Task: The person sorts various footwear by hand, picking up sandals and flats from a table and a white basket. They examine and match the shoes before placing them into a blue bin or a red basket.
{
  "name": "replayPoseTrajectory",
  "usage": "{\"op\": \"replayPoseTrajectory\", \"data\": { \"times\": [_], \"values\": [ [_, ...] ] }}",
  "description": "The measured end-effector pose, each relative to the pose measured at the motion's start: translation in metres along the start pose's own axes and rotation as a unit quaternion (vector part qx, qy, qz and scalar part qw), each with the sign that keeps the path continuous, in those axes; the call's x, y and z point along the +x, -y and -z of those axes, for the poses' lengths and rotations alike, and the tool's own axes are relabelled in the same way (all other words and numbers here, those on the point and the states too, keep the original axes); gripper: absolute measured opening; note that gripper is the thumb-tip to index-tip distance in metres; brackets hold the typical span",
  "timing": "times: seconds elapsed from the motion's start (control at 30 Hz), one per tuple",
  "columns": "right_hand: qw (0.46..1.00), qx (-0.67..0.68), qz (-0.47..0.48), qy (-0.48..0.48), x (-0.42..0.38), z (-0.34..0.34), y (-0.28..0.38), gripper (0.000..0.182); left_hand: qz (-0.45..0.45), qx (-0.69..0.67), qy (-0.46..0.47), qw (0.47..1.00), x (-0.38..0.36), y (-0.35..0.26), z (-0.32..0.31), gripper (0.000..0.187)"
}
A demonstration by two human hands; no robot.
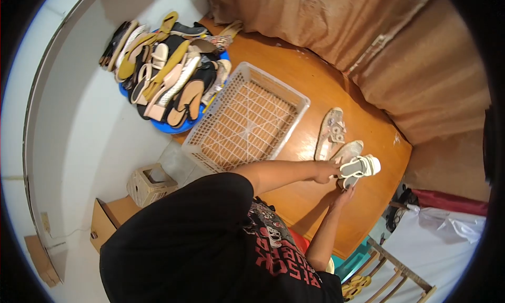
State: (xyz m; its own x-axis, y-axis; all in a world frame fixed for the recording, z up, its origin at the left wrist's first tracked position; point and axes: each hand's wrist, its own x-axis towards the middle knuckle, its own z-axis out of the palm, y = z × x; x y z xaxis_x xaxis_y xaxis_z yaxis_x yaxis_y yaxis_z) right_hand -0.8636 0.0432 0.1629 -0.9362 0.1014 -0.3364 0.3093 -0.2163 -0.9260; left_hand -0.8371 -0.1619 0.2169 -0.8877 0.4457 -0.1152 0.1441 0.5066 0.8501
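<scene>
A grey sneaker (359, 167) with a white toe cap and pale laces is held over the wooden table, its toe pointing right. My left hand (327, 171) is closed at the sneaker's heel end. From below, my right hand (344, 194) grips the sneaker's near side, and its fingers are partly hidden. Just beyond my hands, a greyish flat shoe (330, 130) with a bow-like decoration lies on the table. A second flat shoe (349, 150) is partly covered by the sneaker and my left hand.
A white plastic crate (303, 100) stands on the table (279, 53), left of the shoes. Beyond it, a blue basin (171, 128) is heaped with many sandals and flats (173, 72). Brown curtains (368, 56) hang behind. A wooden rack (402, 269) and a cardboard box (149, 185) stand nearby.
</scene>
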Motion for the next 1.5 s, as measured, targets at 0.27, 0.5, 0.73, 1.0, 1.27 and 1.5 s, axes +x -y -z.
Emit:
{"op": "replayPoseTrajectory", "data": {
  "times": [0.27,0.5,0.73,1.0,1.27,1.5],
  "values": [
    [0.998,0.007,0.033,-0.047,-0.046,-0.007,-0.024,0.055,-0.048,0.049,0.045,0.997,-0.092,-0.014,-0.008,0.061],
    [0.976,-0.036,-0.150,-0.152,-0.049,-0.002,-0.040,0.037,-0.162,-0.129,-0.097,0.974,-0.203,-0.030,0.047,0.049],
    [0.983,-0.098,0.152,-0.027,-0.171,-0.178,0.022,0.027,-0.005,-0.323,-0.202,0.925,-0.421,-0.001,0.080,0.042],
    [0.933,-0.106,0.184,0.291,-0.287,-0.383,0.019,0.022,0.012,-0.174,-0.426,0.888,-0.565,-0.023,0.164,0.024],
    [0.829,-0.337,0.369,0.250,-0.376,-0.469,-0.026,0.084,0.050,-0.224,-0.398,0.888,-0.577,-0.044,0.208,0.031],
    [0.932,-0.254,0.178,0.190,-0.363,-0.446,-0.044,0.089,0.132,-0.394,-0.216,0.884,-0.566,0.010,0.144,0.048]
  ]
}}
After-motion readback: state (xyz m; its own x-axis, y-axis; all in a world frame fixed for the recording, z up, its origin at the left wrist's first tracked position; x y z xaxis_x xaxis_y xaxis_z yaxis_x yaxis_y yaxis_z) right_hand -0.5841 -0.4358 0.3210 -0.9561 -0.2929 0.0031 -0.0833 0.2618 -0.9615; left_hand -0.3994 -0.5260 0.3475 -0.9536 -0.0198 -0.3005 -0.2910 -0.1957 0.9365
